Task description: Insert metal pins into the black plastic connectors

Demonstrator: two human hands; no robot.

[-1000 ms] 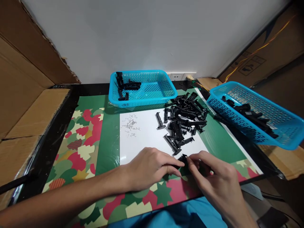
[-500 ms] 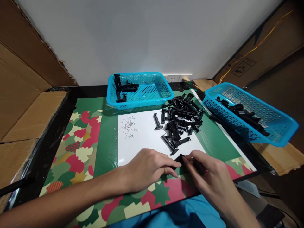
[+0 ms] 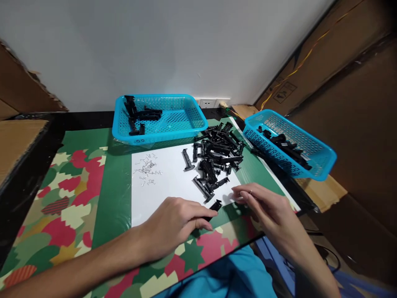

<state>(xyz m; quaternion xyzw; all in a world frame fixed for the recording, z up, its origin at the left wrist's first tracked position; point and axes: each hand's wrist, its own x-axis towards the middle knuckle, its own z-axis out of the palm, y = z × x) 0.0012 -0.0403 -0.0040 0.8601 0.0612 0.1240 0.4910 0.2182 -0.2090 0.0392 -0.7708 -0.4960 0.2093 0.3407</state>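
My left hand (image 3: pixel 186 217) rests at the near edge of the white sheet, its fingers closed round a black plastic part (image 3: pixel 216 205) whose far end sticks out past the fingertips. To the right, my right hand (image 3: pixel 263 203) is raised apart from that part. Its thumb and fingers are pinched together, with a tiny glint at the tips too small to make out. Beyond the hands lies a heap of similar black plastic parts (image 3: pixel 217 149). A small cluster of thin, bent wire pieces (image 3: pixel 148 169) is on the white sheet (image 3: pixel 167 186), left of the heap.
A blue basket (image 3: pixel 159 134) with several black parts stands at the back by the wall. Another blue basket (image 3: pixel 322 165), also with black parts, is at the right. Beneath is a green patterned mat (image 3: pixel 118 186). Cardboard (image 3: pixel 341 103) rises at the right, with a yellow cable (image 3: pixel 293 73).
My right hand has drawn away from the black plastic part, to the right and up. My left hand keeps its hold on the part. The camera view has turned rightward.
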